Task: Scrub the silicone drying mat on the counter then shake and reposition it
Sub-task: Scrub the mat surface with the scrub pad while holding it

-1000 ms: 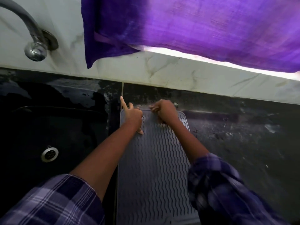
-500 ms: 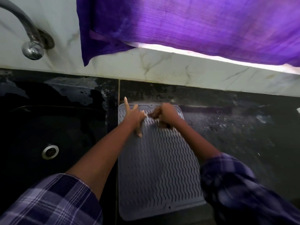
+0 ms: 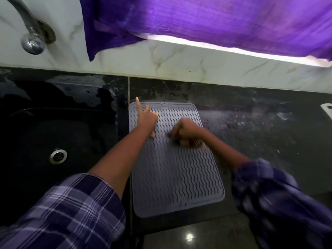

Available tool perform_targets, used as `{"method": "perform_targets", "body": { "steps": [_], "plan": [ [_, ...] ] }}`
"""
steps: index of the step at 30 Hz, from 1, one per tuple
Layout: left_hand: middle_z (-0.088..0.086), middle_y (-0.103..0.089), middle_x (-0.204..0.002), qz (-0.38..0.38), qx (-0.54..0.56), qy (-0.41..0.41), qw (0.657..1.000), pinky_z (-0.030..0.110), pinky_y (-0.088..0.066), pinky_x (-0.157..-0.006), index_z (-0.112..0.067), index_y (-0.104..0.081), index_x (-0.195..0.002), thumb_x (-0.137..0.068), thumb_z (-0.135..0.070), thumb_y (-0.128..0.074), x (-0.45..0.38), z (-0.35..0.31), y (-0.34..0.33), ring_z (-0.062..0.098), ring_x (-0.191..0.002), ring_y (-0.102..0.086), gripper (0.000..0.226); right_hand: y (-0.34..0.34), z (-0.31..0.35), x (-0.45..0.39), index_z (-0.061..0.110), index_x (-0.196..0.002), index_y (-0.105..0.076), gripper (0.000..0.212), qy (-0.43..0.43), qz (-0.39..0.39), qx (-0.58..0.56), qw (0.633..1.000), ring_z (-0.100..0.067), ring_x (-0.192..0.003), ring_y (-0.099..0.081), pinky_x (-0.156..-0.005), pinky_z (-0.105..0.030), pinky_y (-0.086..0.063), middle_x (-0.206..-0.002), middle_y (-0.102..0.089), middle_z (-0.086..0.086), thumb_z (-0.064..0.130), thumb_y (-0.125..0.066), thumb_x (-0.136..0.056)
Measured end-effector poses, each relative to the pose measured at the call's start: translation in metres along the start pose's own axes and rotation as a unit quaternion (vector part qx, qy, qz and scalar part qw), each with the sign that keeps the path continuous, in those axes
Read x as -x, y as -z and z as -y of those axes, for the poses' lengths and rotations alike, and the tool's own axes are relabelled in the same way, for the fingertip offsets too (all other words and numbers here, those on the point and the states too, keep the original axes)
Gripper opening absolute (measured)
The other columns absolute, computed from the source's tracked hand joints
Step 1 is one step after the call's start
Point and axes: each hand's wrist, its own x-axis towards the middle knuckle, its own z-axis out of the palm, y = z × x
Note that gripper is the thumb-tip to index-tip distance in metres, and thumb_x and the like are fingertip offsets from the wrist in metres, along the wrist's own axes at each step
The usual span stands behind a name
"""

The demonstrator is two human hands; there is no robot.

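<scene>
A grey silicone drying mat [image 3: 176,177] with wavy ridges lies flat on the dark counter [image 3: 260,126], just right of the sink. My left hand [image 3: 147,121] presses down on the mat's far left corner, fingers spread and the index finger pointing away. My right hand [image 3: 186,133] is blurred over the mat's upper middle, fisted around a small dark scrubber that is mostly hidden under the fingers.
A black sink [image 3: 53,141] with a steel drain [image 3: 58,156] sits to the left, under a chrome tap [image 3: 32,40]. A purple cloth [image 3: 197,22] hangs over the marble backsplash. A white object [image 3: 327,110] pokes in at the right edge.
My right hand has slid from the mat's far edge toward me and to the right, down the mat. My left hand stays at the far left corner.
</scene>
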Motion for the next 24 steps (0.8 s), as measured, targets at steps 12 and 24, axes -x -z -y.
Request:
{"method": "perform_targets", "body": {
  "steps": [12, 24],
  "plan": [
    [-0.005, -0.069, -0.109, -0.024, 0.025, 0.047, 0.998, 0.071, 0.005, -0.111, -0.025, -0.069, -0.097, -0.081, -0.04, -0.071, 0.018, -0.012, -0.015, 0.022, -0.142, -0.032, 0.022, -0.114, -0.013, 0.093, 0.018, -0.098, -0.072, 0.019, 0.035, -0.133, 0.05, 0.989, -0.017, -0.104, -0.058, -0.097, -0.031, -0.046, -0.107, -0.07, 0.001, 0.011, -0.061, -0.085],
    [0.001, -0.049, -0.14, 0.015, 0.026, 0.042, 0.999, 0.072, 0.008, -0.107, -0.018, -0.048, -0.135, -0.061, -0.059, -0.079, 0.069, -0.028, -0.031, 0.031, -0.145, -0.019, 0.09, -0.095, 0.01, 0.037, 0.006, -0.104, -0.066, 0.02, -0.016, -0.193, 0.108, 0.975, -0.025, -0.103, -0.058, -0.097, -0.035, -0.046, -0.111, -0.065, -0.012, 0.015, -0.051, -0.094]
  ]
}}
